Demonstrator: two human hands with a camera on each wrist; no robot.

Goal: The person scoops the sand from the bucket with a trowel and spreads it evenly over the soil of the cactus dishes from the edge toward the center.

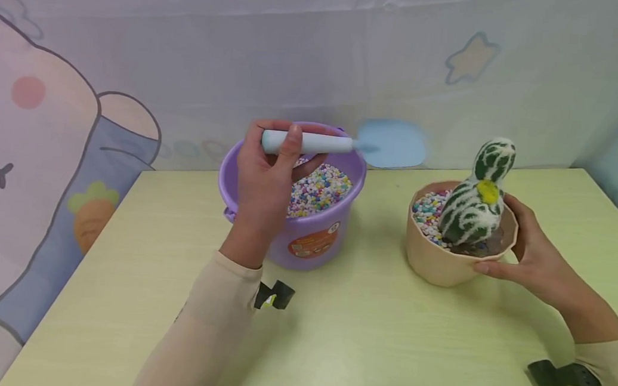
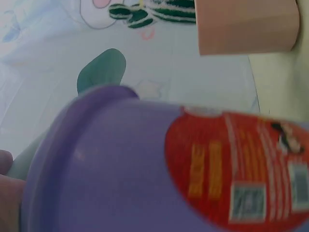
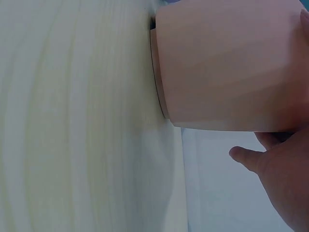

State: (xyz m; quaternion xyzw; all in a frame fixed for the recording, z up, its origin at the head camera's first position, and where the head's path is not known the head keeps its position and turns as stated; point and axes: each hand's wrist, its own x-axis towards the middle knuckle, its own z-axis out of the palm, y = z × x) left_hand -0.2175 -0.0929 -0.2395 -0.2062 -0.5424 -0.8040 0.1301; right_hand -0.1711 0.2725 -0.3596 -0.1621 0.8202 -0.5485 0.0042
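Above the purple bucket (image 1: pixel 306 234), the left hand (image 1: pixel 267 178) is held with fingers and thumb curled round the handle of a pale blue scoop (image 1: pixel 318 143). The scoop is kept roughly level, its blade pointing right, past the bucket's far rim. Small multicoloured pebbles (image 1: pixel 320 188) are seen inside the bucket, and an orange-red label is carried on its front wall. In the left wrist view the bucket wall and label fill most of the frame, blurred.

At the right, the right hand (image 1: pixel 525 250) is wrapped round the side of a beige faceted pot (image 1: pixel 438 268), thumb along the near rim, fingers behind the far wall. A green-and-white striped cactus (image 1: pixel 475 198) with a yellow spot is stood upright in the pot, with the same coloured pebbles heaped on its left side and dark soil visible on its right.

Both vessels are set on a pale yellow-green table (image 1: pixel 358 340), near each other but apart. A cartoon-printed backdrop (image 1: pixel 51 109) is hung behind the table.
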